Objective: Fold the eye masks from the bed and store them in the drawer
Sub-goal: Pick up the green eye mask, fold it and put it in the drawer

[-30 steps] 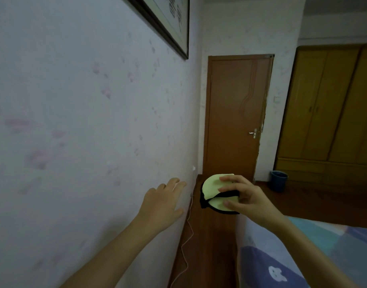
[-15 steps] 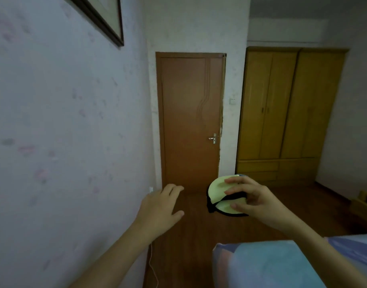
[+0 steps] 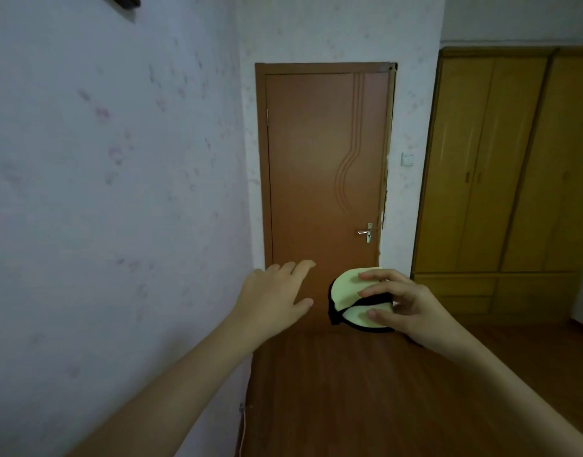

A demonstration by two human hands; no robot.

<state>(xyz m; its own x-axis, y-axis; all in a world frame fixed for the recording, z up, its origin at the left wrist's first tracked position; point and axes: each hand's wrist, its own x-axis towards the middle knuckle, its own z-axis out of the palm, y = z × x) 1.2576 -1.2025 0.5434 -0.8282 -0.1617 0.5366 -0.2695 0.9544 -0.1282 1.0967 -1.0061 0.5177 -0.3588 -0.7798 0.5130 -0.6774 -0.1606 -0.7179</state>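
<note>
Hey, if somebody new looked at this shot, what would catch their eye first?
Probably the folded pale-yellow eye mask with black trim, pinched in the right hand in mid-air at lower centre. Beside it the left hand reaches forward, open and holding nothing. Behind both stands a closed brown door, with a yellow wardrobe on the right.

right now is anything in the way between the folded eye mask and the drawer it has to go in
Cannot be judged: no open drawer for the mask shows. The right hand holds the folded eye mask in the air over bare wooden floor, and the left hand is open beside it, apart from it. Ahead there is only a closed door.
</note>
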